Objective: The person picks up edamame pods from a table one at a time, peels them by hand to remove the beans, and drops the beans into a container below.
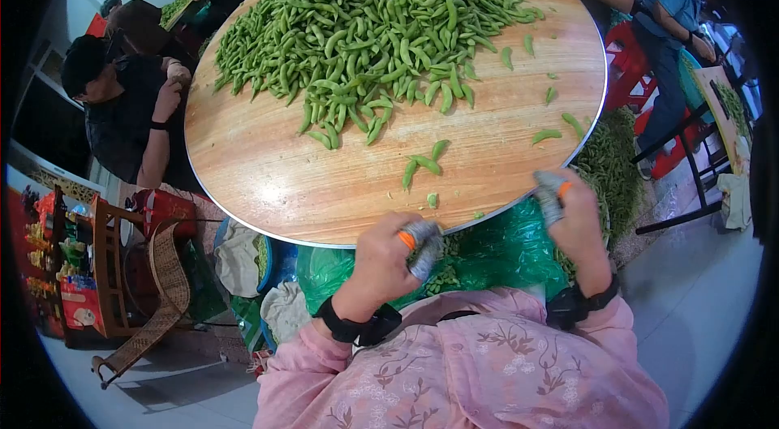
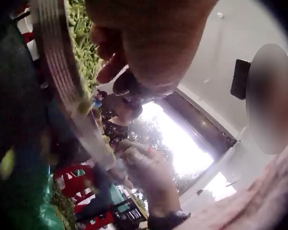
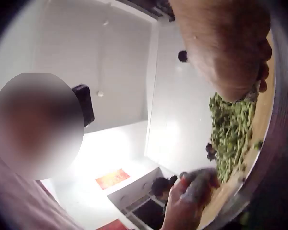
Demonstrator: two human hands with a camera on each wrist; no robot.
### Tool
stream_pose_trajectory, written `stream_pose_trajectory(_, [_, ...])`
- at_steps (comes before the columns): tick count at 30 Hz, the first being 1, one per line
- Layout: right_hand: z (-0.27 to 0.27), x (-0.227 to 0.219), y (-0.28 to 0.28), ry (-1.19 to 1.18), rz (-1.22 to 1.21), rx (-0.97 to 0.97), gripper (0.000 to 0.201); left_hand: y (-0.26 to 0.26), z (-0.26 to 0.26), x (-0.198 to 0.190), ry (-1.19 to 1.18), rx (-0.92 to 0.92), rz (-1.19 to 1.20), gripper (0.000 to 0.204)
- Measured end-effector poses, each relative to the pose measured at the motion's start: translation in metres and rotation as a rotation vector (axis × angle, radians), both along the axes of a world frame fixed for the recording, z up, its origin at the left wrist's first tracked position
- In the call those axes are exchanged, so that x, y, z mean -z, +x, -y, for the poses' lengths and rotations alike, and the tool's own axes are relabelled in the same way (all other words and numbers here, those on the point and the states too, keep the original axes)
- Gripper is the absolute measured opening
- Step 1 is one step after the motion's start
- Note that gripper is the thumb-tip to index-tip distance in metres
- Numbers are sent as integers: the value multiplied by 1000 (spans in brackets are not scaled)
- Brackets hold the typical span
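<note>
Green pods (image 1: 365,40) lie heaped on a round wooden table (image 1: 268,161), with a few loose ones (image 1: 423,163) closer to the wearer. My left hand (image 1: 381,263) is at the near rim, its fingers bent and grey wrapping with an orange band on its digits. My right hand (image 1: 574,222), wrapped likewise and blurred, is just off the rim to the right. Whether either hand holds a pod cannot be told. In the left wrist view a blurred green pod (image 2: 7,164) hangs in the air beside the table edge.
Green plastic (image 1: 503,246) lies below the near rim, above the wearer's lap. A pile of greens (image 1: 608,178) is on the floor at right. A woven chair (image 1: 166,299) stands at left. People sit or stand left and right of the table.
</note>
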State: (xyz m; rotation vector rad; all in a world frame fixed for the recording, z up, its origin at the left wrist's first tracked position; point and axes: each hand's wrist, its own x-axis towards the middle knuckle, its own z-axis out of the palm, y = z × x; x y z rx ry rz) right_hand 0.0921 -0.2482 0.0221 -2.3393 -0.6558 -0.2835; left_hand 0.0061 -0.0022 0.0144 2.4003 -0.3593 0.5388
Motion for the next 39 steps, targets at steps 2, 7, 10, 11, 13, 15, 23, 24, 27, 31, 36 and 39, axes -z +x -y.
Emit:
stream_pose_trajectory(2, [-25, 4, -3, -27, 10, -153, 28, 10, -8, -2, -17, -122, 39, 17])
stream_pose_trajectory(7, [-84, 12, -7, -93, 25, -301, 16, 58, -24, -3, 59, -368, -266, 21])
stream_pose_trajectory(10, [-98, 15, -18, -125, -7, -543, 15, 75, -32, 5, 184, -302, -341, 25])
stream_pose_trajectory(11, [-99, 17, -21, -122, -33, -713, 20, 76, -32, 6, 253, -249, -375, 27])
stream_pose_trajectory(13, [-92, 6, -22, -121, -58, -768, 21, 75, -34, 3, 290, -244, -377, 25])
stream_pose_trajectory(15, [-85, 6, -22, 125, -144, -541, 16, 71, -36, 4, 326, -244, -380, 24])
stream_pose_trajectory(23, [-83, -8, -12, 749, -1124, -544, 22, 31, 4, -10, -555, -61, -159, 19])
stream_pose_trajectory(24, [-84, -12, -12, 793, -1186, -586, 20, 27, 14, -13, -773, -17, -199, 19])
stream_pose_trajectory(27, [-80, -5, -13, 611, -817, -514, 18, 25, 13, -11, -544, 64, 29, 14])
stream_pose_trajectory(31, [-68, -15, -10, 177, -153, -337, 21, 13, 10, -22, -841, 26, -412, 23])
stream_pose_trajectory(36, [-70, -16, -11, 124, 179, -446, 30, 14, 13, -30, -1256, 104, -1088, 35])
stream_pose_trajectory(39, [-70, -15, -17, 274, -122, -304, 25, 12, 14, -32, -1293, 82, -1015, 29])
